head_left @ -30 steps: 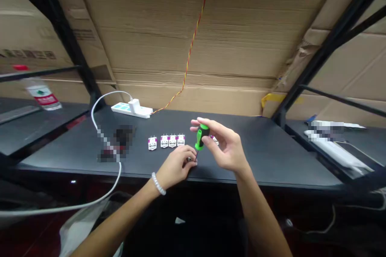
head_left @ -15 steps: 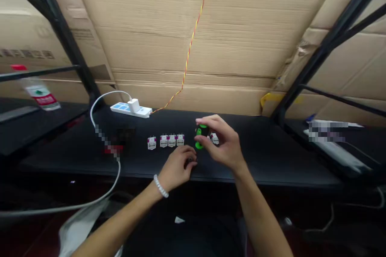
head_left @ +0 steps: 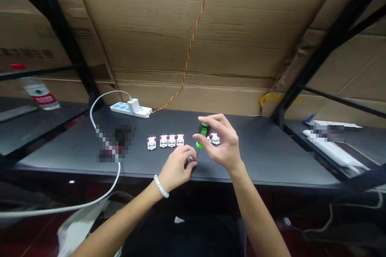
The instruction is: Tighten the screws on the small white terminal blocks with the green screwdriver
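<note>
Now the right hand [head_left: 223,146] pinches a green-handled screwdriver [head_left: 203,135] narrowly, tip down. The left hand [head_left: 176,167] closes around a small metal part [head_left: 190,160].

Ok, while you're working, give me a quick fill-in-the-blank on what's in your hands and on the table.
1. The right hand grips a screwdriver whose handle is black and ____.
2. The left hand has a ____ around its wrist.
3. The row of white modules left of the hands has ____ pieces.
4. At the back of the black table, a white charger is plugged into a ____.

Missing words: green; bead bracelet; four; power strip
</note>
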Tool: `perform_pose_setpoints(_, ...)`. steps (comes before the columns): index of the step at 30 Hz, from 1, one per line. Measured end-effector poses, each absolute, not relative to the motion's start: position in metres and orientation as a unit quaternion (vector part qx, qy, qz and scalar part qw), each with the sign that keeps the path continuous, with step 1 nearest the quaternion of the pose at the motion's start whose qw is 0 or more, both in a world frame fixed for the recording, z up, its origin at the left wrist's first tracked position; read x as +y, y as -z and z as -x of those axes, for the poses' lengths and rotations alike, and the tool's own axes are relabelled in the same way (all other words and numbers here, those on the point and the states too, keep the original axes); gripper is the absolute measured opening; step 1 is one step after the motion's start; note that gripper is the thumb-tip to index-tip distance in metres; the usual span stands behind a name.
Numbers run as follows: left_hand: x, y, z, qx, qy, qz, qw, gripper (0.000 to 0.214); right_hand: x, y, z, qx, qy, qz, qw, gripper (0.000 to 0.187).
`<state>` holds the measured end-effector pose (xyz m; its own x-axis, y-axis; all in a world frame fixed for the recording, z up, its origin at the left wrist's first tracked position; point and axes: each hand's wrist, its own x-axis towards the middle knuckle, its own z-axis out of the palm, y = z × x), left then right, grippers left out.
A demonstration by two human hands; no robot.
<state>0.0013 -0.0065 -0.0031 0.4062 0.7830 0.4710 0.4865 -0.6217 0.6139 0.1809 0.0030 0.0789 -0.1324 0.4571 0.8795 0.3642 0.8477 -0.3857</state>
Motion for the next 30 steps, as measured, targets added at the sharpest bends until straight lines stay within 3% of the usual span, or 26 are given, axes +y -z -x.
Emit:
perform_pose_setpoints(3, -0.006, 0.004, 0.0, 0.385, -0.382, -0.818, 0.192, 0.014, 0.002, -0.082, -0.177, -0.741, 0.023, 0.295, 0.602, 0.036)
perform_pose_setpoints(8, -0.004, 0.006, 0.001, 0.386, -0.377, -0.821, 0.188, 0.007, -0.002, -0.084, -0.175, -0.766, -0.049, 0.251, 0.59, 0.043)
perform_pose_setpoints(15, -0.005, 0.004, 0.001, 0.385, -0.374, -0.826, 0.169, 0.008, -0.009, -0.084, -0.166, -0.713, 0.04, 0.332, 0.616, 0.028)
perform_pose_setpoints(21, -0.005, 0.004, 0.001, 0.379, -0.379, -0.829, 0.16, 0.012, -0.01, -0.082, -0.159, -0.73, 0.015, 0.299, 0.615, 0.045)
perform_pose_setpoints(30, -0.005, 0.006, 0.003, 0.377, -0.39, -0.828, 0.142, 0.017, -0.012, -0.085, -0.151, -0.71, 0.033, 0.358, 0.606, 0.024)
